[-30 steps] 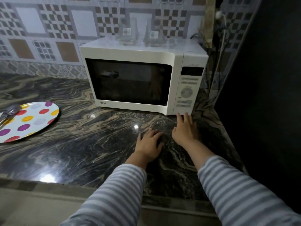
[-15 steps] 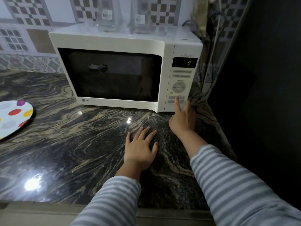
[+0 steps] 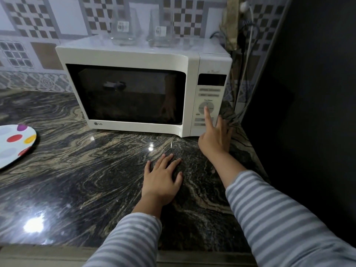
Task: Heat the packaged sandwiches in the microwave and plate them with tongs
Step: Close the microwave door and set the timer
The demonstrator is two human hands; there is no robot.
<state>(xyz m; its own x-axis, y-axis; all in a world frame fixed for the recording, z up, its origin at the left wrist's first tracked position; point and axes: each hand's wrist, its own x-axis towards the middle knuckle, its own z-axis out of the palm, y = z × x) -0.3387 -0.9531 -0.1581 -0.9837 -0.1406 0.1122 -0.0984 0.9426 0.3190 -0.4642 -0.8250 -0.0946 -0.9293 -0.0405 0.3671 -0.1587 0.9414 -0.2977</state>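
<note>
Resting flat with fingers spread, the left hand (image 3: 162, 180) lies empty on the marbled countertop (image 3: 81, 180) while striped sleeves (image 3: 279, 218) frame the near edge. Just beyond it, the right hand (image 3: 214, 140) grips nothing; its index finger (image 3: 207, 117) is extended and its tip sits on the round dial pad (image 3: 205, 108) of the control panel, the other fingers loosely splayed. At far left, a polka-dot plate (image 3: 14, 143) waits well apart from the white microwave (image 3: 134, 56), whose door is shut. The sandwiches cannot be made out behind the dark, reflective glass, and no tongs are in view. The display above the dial reads dark. The step appears to be setting the heating time; a short, square press on the intended segment, checked against the display, would serve best. Two glasses (image 3: 123, 26) stand on the microwave's top against the tiled wall.
</note>
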